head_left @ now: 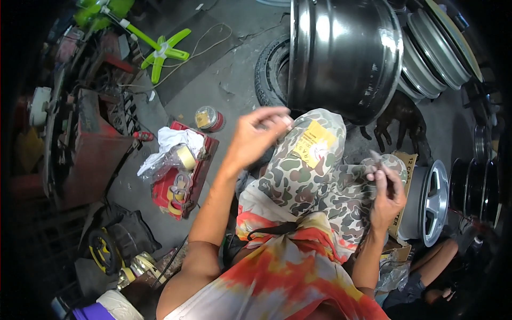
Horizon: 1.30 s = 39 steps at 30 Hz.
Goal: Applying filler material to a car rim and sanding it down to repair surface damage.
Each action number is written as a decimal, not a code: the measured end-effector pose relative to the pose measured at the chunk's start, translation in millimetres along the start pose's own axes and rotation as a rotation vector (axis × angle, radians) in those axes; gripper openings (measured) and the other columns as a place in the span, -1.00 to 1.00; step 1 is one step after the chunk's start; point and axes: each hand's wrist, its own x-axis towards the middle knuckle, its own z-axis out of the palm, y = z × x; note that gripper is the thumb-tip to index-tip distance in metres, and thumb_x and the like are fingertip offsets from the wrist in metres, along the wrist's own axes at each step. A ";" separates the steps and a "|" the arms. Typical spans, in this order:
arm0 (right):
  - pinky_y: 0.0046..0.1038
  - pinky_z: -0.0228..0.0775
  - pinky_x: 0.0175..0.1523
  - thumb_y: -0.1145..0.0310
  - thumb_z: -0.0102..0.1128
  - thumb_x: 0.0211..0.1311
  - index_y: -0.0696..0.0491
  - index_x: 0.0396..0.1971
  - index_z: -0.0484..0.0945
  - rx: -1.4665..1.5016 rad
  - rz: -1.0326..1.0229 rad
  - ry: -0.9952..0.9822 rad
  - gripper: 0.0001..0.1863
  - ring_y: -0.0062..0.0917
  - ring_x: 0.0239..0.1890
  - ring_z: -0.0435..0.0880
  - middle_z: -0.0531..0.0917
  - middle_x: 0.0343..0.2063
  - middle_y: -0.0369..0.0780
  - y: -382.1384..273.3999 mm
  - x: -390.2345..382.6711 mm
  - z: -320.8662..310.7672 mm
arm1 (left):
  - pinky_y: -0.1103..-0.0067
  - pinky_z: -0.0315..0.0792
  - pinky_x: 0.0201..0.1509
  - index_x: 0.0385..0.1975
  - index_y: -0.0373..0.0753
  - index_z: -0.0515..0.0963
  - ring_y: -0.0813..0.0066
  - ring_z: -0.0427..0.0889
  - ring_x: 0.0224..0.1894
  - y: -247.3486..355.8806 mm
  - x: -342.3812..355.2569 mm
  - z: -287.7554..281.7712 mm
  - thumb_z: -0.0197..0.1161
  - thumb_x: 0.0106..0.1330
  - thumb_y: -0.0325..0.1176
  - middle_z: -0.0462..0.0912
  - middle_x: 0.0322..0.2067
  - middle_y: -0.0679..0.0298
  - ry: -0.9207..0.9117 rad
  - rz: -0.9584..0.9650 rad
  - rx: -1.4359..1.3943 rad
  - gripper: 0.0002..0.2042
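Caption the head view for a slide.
Left grip near a shiny black wheel rim, right grip above camouflage trousers.

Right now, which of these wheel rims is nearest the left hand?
The big glossy black rim at top centre, just beyond the left hand. The silver rims, spoked rim and black stack all sit farther right.

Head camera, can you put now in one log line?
Left hand: raised near dark wheel rim | right hand: pinching small greyish item, blurred | tyre: on floor
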 end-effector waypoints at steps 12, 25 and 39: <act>-0.55 0.52 -0.06 0.56 0.14 0.39 0.24 -0.09 0.54 0.017 0.114 0.102 -0.84 -0.55 -0.25 0.69 0.70 -0.24 -0.11 7.6 11.1 5.2 | 0.37 0.58 -0.53 -0.46 -0.42 0.67 0.30 0.66 -0.52 -378.7 35.7 -138.4 0.44 0.04 -0.31 0.69 -0.47 0.09 0.839 -0.843 0.203 -0.75; -0.58 0.51 -0.04 0.62 0.10 0.36 0.28 -0.13 0.57 0.015 -0.009 -0.027 -0.85 -0.54 -0.20 0.69 0.59 -0.14 -0.17 -8.9 19.1 22.1 | 0.52 0.66 -0.40 -0.32 -0.47 0.52 0.39 0.69 -0.45 -300.3 29.8 -141.3 0.23 0.25 -0.54 0.65 -0.44 0.10 0.599 -0.452 -0.087 -0.89; -0.44 0.41 -0.35 0.67 0.36 -0.16 0.12 -0.29 0.71 -0.256 -0.737 -0.181 -0.68 -0.42 -0.44 0.55 0.63 -0.46 -0.25 -56.1 41.7 85.1 | 0.62 0.71 -0.34 -0.35 -0.47 0.45 0.39 0.74 -0.36 74.9 -9.8 -30.7 0.17 0.34 -0.62 0.62 -0.21 -0.01 -0.002 0.117 0.017 -0.94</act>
